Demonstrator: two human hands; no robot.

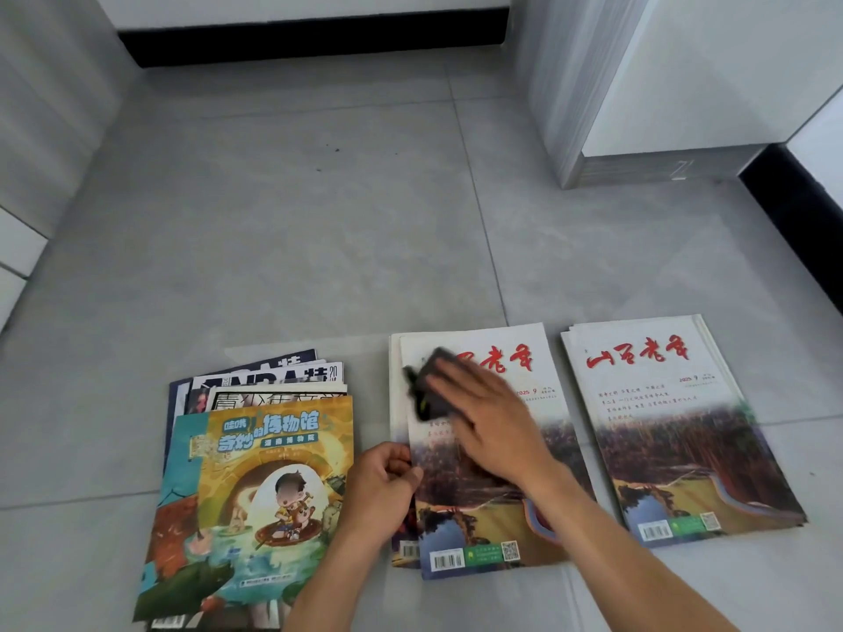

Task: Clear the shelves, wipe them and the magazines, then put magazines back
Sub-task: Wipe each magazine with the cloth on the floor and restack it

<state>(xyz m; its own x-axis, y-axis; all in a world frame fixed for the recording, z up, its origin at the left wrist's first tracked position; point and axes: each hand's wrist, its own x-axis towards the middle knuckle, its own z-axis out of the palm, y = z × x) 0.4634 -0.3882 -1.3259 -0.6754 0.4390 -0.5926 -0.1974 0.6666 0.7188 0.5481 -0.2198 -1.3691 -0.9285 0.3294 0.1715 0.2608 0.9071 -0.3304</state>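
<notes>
Three piles of magazines lie on the grey tiled floor. The left pile (255,476) has a colourful cartoon cover on top. The middle pile (497,508) has a white cover with red characters. My right hand (492,426) presses a dark cloth (426,390) flat on the upper part of that cover. My left hand (385,483) pinches the left edge of the same top magazine. A third pile (675,431) with the same white cover lies to the right, untouched.
A white and grey cabinet or shelf unit (638,93) stands at the back right. Another grey unit (41,130) borders the left side. A black skirting board (314,38) runs along the far wall. Bare floor tiles (296,221) stretch beyond the piles.
</notes>
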